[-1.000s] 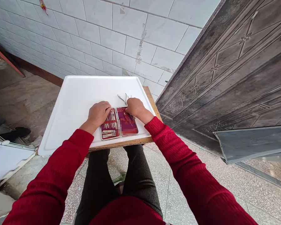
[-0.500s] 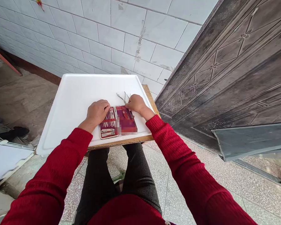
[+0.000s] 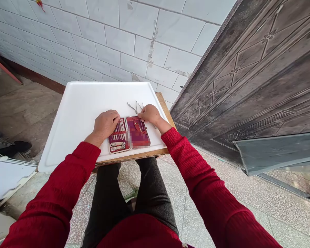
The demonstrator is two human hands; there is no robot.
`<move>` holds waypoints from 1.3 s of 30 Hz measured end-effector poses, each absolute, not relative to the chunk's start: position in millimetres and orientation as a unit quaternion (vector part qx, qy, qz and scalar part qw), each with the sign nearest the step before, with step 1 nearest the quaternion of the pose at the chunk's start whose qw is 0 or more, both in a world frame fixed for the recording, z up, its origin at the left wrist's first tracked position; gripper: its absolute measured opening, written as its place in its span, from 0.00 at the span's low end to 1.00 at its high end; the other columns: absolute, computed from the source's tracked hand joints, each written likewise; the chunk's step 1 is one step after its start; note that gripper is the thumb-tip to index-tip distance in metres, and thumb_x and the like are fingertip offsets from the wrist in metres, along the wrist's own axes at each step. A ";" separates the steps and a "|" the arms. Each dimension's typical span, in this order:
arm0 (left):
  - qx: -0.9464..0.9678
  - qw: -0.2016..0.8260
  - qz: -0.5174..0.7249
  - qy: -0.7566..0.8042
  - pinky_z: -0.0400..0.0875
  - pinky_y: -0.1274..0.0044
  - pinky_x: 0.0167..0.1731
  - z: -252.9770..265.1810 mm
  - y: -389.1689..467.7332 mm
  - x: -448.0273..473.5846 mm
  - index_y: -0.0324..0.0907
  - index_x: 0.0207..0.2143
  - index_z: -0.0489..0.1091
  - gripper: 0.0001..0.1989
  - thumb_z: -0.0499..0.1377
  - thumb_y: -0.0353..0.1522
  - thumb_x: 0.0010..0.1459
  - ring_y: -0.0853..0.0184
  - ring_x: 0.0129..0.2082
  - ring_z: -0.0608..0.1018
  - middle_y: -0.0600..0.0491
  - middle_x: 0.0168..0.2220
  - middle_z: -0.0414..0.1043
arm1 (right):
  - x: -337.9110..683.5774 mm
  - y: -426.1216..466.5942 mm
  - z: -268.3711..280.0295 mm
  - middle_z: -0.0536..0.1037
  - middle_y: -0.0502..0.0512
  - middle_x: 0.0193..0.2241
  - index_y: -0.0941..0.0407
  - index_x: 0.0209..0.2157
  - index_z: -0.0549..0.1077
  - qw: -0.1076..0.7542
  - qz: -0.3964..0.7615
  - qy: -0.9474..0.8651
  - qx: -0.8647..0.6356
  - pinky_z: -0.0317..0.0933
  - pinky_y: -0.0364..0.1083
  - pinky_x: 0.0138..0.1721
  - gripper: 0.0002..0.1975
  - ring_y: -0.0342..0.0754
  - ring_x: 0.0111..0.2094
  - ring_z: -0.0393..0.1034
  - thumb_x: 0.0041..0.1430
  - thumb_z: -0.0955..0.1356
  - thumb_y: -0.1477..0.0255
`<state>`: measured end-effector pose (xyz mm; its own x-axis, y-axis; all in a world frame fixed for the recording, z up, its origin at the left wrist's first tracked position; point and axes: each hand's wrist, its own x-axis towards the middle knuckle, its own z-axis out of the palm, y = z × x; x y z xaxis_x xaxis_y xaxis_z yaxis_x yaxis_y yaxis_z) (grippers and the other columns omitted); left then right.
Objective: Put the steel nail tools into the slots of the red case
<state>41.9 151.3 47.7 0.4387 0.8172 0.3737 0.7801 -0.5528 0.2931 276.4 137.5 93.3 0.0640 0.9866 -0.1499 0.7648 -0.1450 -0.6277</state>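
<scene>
An open manicure set case (image 3: 110, 146) with a dark red lining lies on the white board. Slim metal tools and clippers fill its left half, and a small red-handled tool (image 3: 137, 126) lies in the right half. Part of the case is blurred out. My left hand (image 3: 105, 124) is closed, its fingertips gripping the case's upper left edge. My right hand (image 3: 150, 114) has its fingers pinched together at the upper edge of the right half; what they hold is hidden. Just beyond that hand, metal nippers (image 3: 136, 109) lie with their handles spread, beside another thin metal tool partly covered by my fingers.
The white board (image 3: 77, 113) with a raised rim rests on a wooden table (image 3: 163, 103). Behind it stands a tiled wall (image 3: 134, 38). A dark embossed metal door (image 3: 237, 75) is on the right. My legs are under the near edge.
The view has shifted slightly, so the case and board appear a little further left. Both hands keep nearly the same places at the case.
</scene>
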 end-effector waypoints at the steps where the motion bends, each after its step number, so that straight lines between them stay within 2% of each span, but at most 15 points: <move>1: 0.847 0.039 0.242 0.472 0.67 0.70 0.34 48.0 151.1 41.9 0.46 0.33 0.73 0.12 0.52 0.31 0.68 0.60 0.41 0.79 0.53 0.43 0.81 | 276.5 137.5 93.4 0.72 0.51 0.13 0.55 0.14 0.70 0.198 0.283 -0.623 -0.702 0.67 0.43 0.32 0.16 0.45 0.22 0.70 0.54 0.69 0.76; 15: 0.844 0.052 0.241 0.476 0.68 0.70 0.35 50.8 148.9 43.4 0.45 0.32 0.73 0.12 0.53 0.31 0.68 0.61 0.40 0.79 0.54 0.42 0.81 | 278.8 139.5 95.8 0.71 0.52 0.13 0.55 0.14 0.69 0.197 0.278 -0.622 -0.705 0.66 0.43 0.30 0.16 0.46 0.22 0.69 0.54 0.69 0.76; 21: 0.844 0.054 0.241 0.477 0.68 0.70 0.35 51.9 148.7 43.7 0.45 0.32 0.73 0.11 0.53 0.30 0.67 0.61 0.41 0.79 0.53 0.42 0.81 | 281.2 140.1 102.8 0.69 0.50 0.12 0.55 0.16 0.70 0.191 0.246 -0.635 -0.707 0.62 0.43 0.26 0.13 0.44 0.20 0.64 0.53 0.70 0.75; 25: 0.845 0.053 0.244 0.473 0.69 0.70 0.36 52.0 148.0 43.3 0.45 0.31 0.73 0.11 0.53 0.30 0.66 0.61 0.41 0.79 0.53 0.42 0.81 | 281.9 139.6 104.7 0.70 0.50 0.13 0.56 0.16 0.71 0.177 0.240 -0.649 -0.700 0.62 0.44 0.27 0.12 0.44 0.20 0.64 0.53 0.69 0.74; 34: 0.844 0.056 0.240 0.477 0.69 0.71 0.36 53.4 147.3 43.8 0.45 0.33 0.74 0.11 0.53 0.30 0.67 0.61 0.42 0.79 0.53 0.42 0.81 | 281.4 139.8 104.4 0.63 0.46 0.10 0.54 0.14 0.64 0.180 0.264 -0.650 -0.689 0.56 0.42 0.24 0.17 0.41 0.17 0.57 0.54 0.69 0.76; 39: 0.843 0.050 0.237 0.481 0.68 0.71 0.35 52.3 148.1 44.0 0.45 0.33 0.74 0.11 0.53 0.30 0.67 0.62 0.41 0.79 0.54 0.43 0.81 | 282.1 142.0 103.6 0.63 0.46 0.11 0.55 0.14 0.63 0.179 0.282 -0.648 -0.685 0.55 0.42 0.24 0.17 0.41 0.17 0.58 0.54 0.69 0.77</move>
<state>44.0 148.1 52.3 0.4251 0.8344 0.3508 0.7867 -0.5323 0.3126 282.1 142.0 103.6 0.0021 0.9880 -0.1543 0.7858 -0.0970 -0.6108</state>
